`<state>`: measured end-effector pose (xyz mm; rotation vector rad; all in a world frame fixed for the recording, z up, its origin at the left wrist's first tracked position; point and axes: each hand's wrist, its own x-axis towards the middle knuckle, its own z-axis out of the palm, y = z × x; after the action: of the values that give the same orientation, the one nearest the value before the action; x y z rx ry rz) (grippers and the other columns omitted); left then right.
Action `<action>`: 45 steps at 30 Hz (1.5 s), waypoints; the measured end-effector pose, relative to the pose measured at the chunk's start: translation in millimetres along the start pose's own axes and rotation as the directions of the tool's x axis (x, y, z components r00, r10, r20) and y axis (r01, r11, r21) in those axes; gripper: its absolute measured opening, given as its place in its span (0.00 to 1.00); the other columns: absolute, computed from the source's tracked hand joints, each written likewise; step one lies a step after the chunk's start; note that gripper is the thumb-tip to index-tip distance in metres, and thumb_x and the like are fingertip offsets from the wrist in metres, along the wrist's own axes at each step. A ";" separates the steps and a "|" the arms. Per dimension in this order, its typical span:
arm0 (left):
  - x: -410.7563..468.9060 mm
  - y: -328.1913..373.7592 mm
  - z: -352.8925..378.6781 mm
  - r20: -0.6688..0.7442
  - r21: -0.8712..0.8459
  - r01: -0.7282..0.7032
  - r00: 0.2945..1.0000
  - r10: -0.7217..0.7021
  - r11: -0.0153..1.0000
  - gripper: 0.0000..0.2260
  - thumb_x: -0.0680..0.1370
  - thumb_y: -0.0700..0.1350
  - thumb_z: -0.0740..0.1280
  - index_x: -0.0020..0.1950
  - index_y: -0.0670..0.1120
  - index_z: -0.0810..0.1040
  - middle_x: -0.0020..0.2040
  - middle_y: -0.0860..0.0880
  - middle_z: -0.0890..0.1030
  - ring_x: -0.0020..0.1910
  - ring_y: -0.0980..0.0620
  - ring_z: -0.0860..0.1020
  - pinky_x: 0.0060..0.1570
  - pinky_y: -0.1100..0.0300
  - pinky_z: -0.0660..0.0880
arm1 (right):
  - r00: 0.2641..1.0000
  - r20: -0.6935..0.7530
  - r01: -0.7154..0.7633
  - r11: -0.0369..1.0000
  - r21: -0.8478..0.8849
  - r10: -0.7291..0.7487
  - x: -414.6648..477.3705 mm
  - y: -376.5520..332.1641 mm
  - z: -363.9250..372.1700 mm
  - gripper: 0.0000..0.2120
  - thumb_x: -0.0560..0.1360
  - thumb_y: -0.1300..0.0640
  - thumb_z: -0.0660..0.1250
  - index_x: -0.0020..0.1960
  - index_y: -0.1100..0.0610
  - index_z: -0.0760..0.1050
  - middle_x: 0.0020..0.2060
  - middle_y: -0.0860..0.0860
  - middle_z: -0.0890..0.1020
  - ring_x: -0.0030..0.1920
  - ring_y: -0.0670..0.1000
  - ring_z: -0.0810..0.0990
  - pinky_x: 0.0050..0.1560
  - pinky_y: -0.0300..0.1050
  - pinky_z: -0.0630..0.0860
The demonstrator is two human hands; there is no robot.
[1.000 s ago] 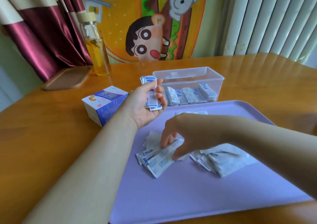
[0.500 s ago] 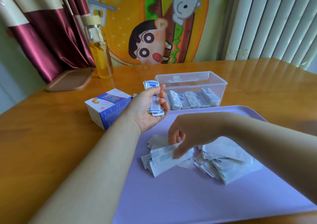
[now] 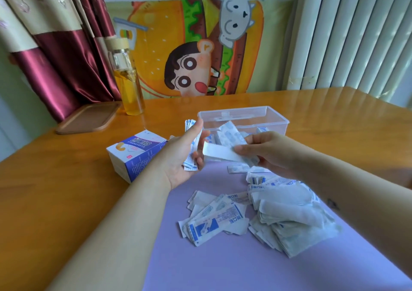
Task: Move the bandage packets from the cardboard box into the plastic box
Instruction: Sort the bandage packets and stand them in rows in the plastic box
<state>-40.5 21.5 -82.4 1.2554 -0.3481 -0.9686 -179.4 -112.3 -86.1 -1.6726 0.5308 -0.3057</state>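
My left hand (image 3: 181, 157) is raised palm-up over the tray's far left corner and holds a small stack of bandage packets (image 3: 190, 143) between thumb and fingers. My right hand (image 3: 267, 151) pinches a few bandage packets (image 3: 225, 144) and holds them against the left hand's fingertips. Loose bandage packets (image 3: 256, 215) lie in two heaps on the purple tray (image 3: 223, 264). The clear plastic box (image 3: 243, 118) stands open just beyond the hands, with packets inside. The blue and white cardboard box (image 3: 136, 152) sits to the left of the tray with its flap open.
A glass bottle (image 3: 128, 83) of yellow liquid and a wooden board (image 3: 89, 120) stand at the table's far left. A curtain and a cartoon burger cloth hang behind the wooden table (image 3: 55, 190).
My right hand has lifted packets off the left heap on the tray and brought them up to my left hand. The view has tilted so things appear lower in the frame.
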 end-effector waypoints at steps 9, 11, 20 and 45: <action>1.4 -12.6 5.6 -0.023 0.177 -0.137 0.989 0.143 0.975 0.05 0.74 0.39 0.70 0.41 0.45 0.75 0.32 0.49 0.74 0.26 0.58 0.70 0.21 0.69 0.66 | 0.986 -0.155 0.062 0.997 0.036 -0.056 0.9 5.2 12.9 0.08 0.71 0.57 0.72 0.43 0.61 0.77 0.38 0.57 0.80 0.40 0.52 0.77 0.50 0.48 0.75; 1.3 -11.1 4.3 -0.063 0.210 -0.159 0.982 0.176 0.965 0.04 0.74 0.41 0.71 0.44 0.44 0.76 0.33 0.49 0.77 0.26 0.59 0.74 0.22 0.68 0.67 | 0.993 -0.114 0.026 0.996 0.081 -0.017 0.9 4.9 7.7 0.10 0.73 0.57 0.69 0.48 0.64 0.78 0.41 0.56 0.80 0.41 0.51 0.77 0.48 0.43 0.75; 6.7 -6.4 -4.6 -0.216 0.245 -0.207 0.941 0.261 0.947 0.08 0.74 0.49 0.71 0.46 0.47 0.75 0.41 0.49 0.80 0.31 0.57 0.78 0.31 0.65 0.71 | 1.000 -0.010 -0.020 0.616 -0.788 0.020 6.1 5.9 -30.7 0.05 0.72 0.49 0.71 0.47 0.47 0.79 0.33 0.46 0.77 0.31 0.46 0.70 0.33 0.37 0.64; 15.4 -12.5 -7.9 -0.191 0.397 -0.177 0.944 0.270 0.900 0.18 0.73 0.48 0.71 0.58 0.43 0.72 0.43 0.51 0.82 0.37 0.56 0.83 0.32 0.63 0.72 | 0.931 -0.165 0.010 0.477 -0.879 -0.324 -4.1 9.9 -28.4 0.10 0.78 0.58 0.63 0.55 0.51 0.81 0.50 0.46 0.83 0.42 0.43 0.80 0.40 0.35 0.72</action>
<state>-31.4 14.7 -100.5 1.6243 -0.4912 -0.5526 -198.4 -135.6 -90.6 -2.7369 0.8463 -0.5069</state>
